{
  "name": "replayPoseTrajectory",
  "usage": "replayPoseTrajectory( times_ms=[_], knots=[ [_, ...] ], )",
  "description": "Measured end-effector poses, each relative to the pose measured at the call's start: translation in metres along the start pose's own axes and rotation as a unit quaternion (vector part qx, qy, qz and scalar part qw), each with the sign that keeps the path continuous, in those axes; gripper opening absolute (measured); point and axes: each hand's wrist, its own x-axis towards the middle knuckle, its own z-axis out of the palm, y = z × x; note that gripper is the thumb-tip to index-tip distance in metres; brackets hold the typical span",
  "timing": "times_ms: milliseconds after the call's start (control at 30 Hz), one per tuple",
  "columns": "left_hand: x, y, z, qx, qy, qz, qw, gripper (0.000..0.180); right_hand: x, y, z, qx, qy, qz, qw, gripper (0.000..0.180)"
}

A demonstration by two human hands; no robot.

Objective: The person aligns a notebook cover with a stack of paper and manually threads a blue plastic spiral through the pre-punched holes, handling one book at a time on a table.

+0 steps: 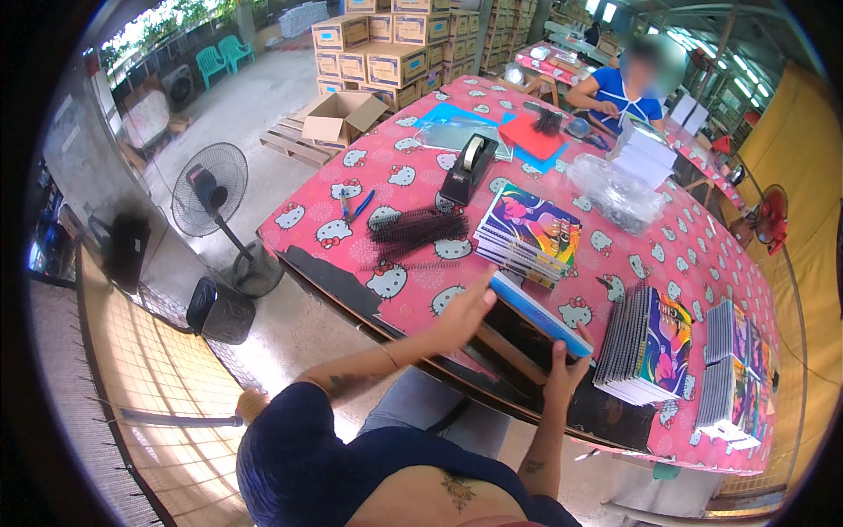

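At the near edge of the table, both my hands hold a blue and white pad of sheets point(537, 313), tilted so that a long narrow edge faces up. My left hand point(470, 307) is closed on its left end, and my right hand point(566, 364) grips the right end from below. Just beyond it lies a stack of spiral notebooks point(531, 230) with colourful covers. Black binding coils point(417, 231) lie in a heap to the left of that stack. Farther right stands a larger pile of spiral notebooks point(645, 344).
More notebooks point(736, 378) sit at the far right. A black tape dispenser point(470, 169), pens point(362, 206) and clear plastic bags point(619, 193) are on the pink patterned table point(413, 303). Across it sits a co-worker in blue point(615, 92). A standing fan point(211, 189) is at left.
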Motion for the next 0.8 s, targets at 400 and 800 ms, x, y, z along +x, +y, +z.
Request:
replayPoseTrajectory(
  times_ms=[400, 800],
  knots=[
    [0.097, -0.088, -0.081, 0.568, -0.019, 0.127, 0.813, 0.025, 0.007, -0.011, -0.019, 0.002, -0.005, 0.007, 1.000, 0.050],
    [0.054, -0.108, -0.077, 0.491, -0.016, 0.139, 0.860, 0.023, 0.015, -0.041, -0.022, 0.045, 0.029, -0.050, 0.997, 0.046]
  ],
)
